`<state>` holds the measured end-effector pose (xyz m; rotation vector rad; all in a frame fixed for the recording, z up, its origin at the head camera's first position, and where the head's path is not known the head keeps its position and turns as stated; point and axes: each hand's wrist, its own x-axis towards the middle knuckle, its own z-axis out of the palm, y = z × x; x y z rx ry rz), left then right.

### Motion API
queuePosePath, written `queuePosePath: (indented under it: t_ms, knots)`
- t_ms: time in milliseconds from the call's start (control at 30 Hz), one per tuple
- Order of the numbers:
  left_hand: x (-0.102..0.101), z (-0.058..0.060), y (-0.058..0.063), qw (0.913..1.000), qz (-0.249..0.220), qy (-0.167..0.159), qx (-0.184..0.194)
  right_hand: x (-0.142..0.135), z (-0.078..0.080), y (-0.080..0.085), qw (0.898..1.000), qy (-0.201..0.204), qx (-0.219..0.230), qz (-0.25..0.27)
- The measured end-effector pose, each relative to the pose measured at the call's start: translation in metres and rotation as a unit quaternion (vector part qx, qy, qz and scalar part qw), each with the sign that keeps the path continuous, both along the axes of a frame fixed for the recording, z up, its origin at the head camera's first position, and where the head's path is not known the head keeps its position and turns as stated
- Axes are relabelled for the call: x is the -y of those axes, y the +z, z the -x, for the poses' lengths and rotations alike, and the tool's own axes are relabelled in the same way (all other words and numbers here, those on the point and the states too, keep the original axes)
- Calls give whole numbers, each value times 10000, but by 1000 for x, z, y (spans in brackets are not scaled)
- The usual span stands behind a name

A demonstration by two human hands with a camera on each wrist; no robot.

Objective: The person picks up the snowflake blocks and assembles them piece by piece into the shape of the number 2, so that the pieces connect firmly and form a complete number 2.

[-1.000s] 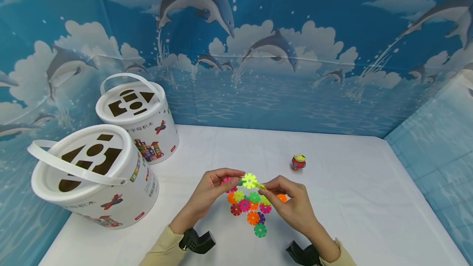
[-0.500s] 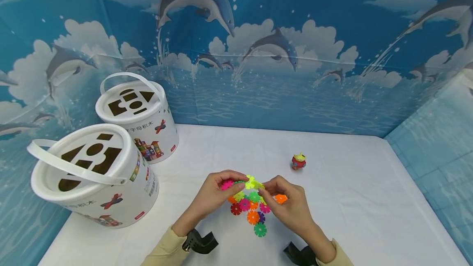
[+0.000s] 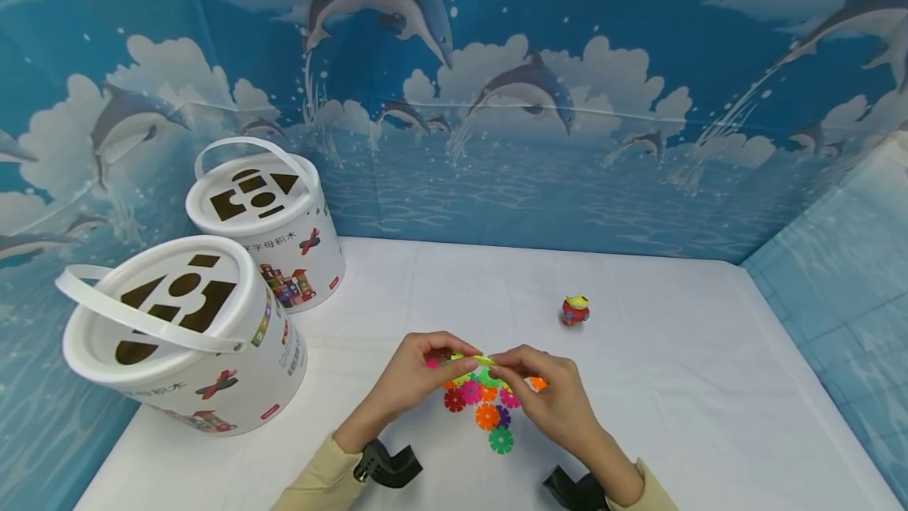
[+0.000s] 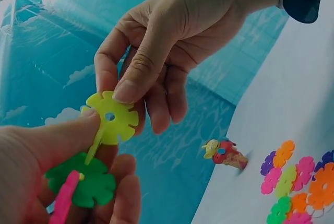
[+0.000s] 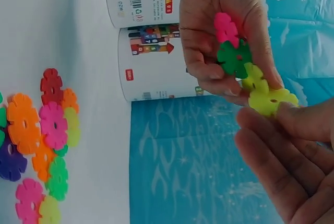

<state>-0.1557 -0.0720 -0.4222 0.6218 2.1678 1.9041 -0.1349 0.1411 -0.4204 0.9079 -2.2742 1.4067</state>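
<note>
I monitor the right hand (image 3: 556, 397) pinching a yellow disc (image 5: 263, 103) where it touches the chain of discs (image 5: 230, 61) that the left hand (image 3: 411, 373) grips. Both grips: narrow. Position: near the loose discs (image 3: 487, 416), right of the white buckets (image 3: 234, 389), nearer than the toy figure (image 3: 574, 310).

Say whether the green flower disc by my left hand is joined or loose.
Joined: the right wrist view shows the green flower disc linked between a pink disc and a yellow disc.
</note>
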Motion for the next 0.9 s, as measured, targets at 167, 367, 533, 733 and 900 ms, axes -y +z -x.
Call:
queuePosePath:
  t_ms: [167, 367, 533, 733, 900]
  knots:
    - [2, 5, -1, 9981, -277, 436, 342, -14, 10, 0, 9990, -75, 262, -346]
    - [7, 7, -1, 9830, -1102, 857, 1189, -37, 34, -17, 9812, -958, 939, -1387]
    - [8, 6, 0, 9789, -1209, 879, 1392, -45, 43, -29, 9402, -1203, 1956, -2517]
    - [8, 6, 0, 9740, -1295, 863, 1647, -50, 46, -38, 9100, -1158, 2266, -3275]
    - [8, 7, 0, 9695, -1381, 809, 1856, -53, 47, -44, 9029, -1060, 2291, -3480]
